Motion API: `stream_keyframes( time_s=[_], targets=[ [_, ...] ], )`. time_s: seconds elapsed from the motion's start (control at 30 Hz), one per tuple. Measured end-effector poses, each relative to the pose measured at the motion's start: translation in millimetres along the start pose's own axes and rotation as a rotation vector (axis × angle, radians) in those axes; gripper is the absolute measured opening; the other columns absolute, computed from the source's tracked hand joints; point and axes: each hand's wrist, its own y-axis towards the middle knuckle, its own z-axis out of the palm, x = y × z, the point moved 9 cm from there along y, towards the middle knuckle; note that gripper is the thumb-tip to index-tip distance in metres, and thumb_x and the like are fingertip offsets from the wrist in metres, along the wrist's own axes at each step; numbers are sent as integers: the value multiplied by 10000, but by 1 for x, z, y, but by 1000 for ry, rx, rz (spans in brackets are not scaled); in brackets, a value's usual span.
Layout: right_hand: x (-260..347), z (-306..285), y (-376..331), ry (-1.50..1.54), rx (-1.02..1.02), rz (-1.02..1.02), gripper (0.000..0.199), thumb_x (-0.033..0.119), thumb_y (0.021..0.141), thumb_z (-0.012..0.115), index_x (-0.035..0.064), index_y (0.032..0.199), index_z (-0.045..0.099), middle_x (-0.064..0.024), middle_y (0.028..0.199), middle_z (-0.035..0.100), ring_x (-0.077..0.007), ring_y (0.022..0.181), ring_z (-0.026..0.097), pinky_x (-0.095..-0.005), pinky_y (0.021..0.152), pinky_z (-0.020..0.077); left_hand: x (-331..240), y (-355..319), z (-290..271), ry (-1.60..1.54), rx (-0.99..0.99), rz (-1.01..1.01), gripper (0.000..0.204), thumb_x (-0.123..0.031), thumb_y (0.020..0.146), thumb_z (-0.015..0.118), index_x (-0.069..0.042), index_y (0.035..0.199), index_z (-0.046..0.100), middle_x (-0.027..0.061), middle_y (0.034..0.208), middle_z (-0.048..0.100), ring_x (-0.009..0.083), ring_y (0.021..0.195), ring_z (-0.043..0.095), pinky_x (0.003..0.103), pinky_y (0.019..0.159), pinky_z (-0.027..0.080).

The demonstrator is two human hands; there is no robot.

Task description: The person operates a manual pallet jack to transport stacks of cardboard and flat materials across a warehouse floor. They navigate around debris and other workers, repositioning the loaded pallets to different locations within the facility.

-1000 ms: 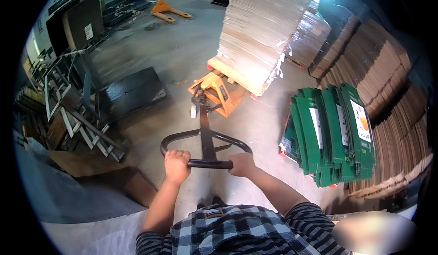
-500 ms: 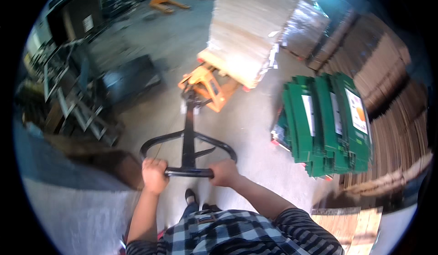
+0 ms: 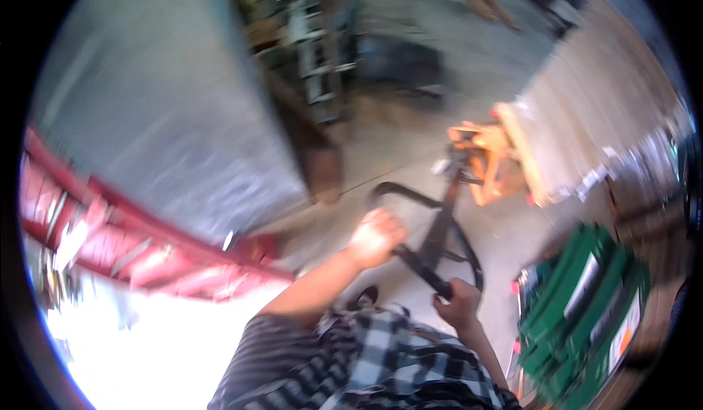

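Both my hands grip the black loop handle [image 3: 437,241] of an orange pallet jack [image 3: 489,150]. My left hand [image 3: 378,238] is closed around the handle's left corner, and my right hand [image 3: 458,302] around its right end. From the handle a dark shaft slants up and right to the jack's orange body. The jack's forks are hidden beneath a wooden pallet [image 3: 521,153] bearing a tall, wrapped stack of brown sheets [image 3: 597,98]. Motion smears much of the picture.
Green flat cartons [image 3: 578,315] stand stacked at the right. At the left are a grey panel [image 3: 176,124] and a red metal frame [image 3: 154,252] beside a bright opening. A metal rack [image 3: 307,36] and a dark slab [image 3: 399,62] lie ahead. Another orange pallet jack [image 3: 489,3] is farther off.
My view has swung left, so the jack, load and green cartons now appear farther right. The handle is now angled, with both hands still on it. The red frame has come into view.
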Motion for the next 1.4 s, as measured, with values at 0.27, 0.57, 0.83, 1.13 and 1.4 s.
stream_keyframes(
  time_s=[0.27,0.57,0.83,1.13,1.4],
  targets=[
    [65,25,-54,-113,98,137,213,130,649,701,63,651,498,-115,551,504,-339,549,543,-414,513,416,-16,-82,-59,-75,-248,19,214,-151,548,659,-104,715,534,52,770,509,264,839,513,371,808,404],
    [89,24,-116,-262,32,180,190,163,589,703,92,647,537,-140,597,545,-367,588,567,-452,516,443,-50,-141,-59,-132,-172,19,171,-171,598,606,-104,753,574,69,755,517,277,809,517,405,792,407],
    [101,-8,-194,-184,72,163,225,217,522,718,103,608,544,-95,575,550,-326,568,569,-425,512,437,-136,-188,-66,-195,-74,14,235,-67,551,632,-88,773,557,83,737,517,296,791,512,418,766,403],
    [119,-19,-276,-116,67,163,243,252,548,720,115,626,535,-75,600,557,-317,593,570,-436,537,436,-208,-239,-79,-35,24,-13,265,-32,532,632,-67,782,553,101,765,535,316,804,521,436,795,407],
    [158,-14,-336,-96,74,161,257,266,565,724,105,650,544,-78,618,570,-321,608,578,-445,559,442,-243,-300,-97,-26,45,-30,280,-26,538,646,-69,800,554,109,775,542,317,818,523,434,798,406]
  ],
)
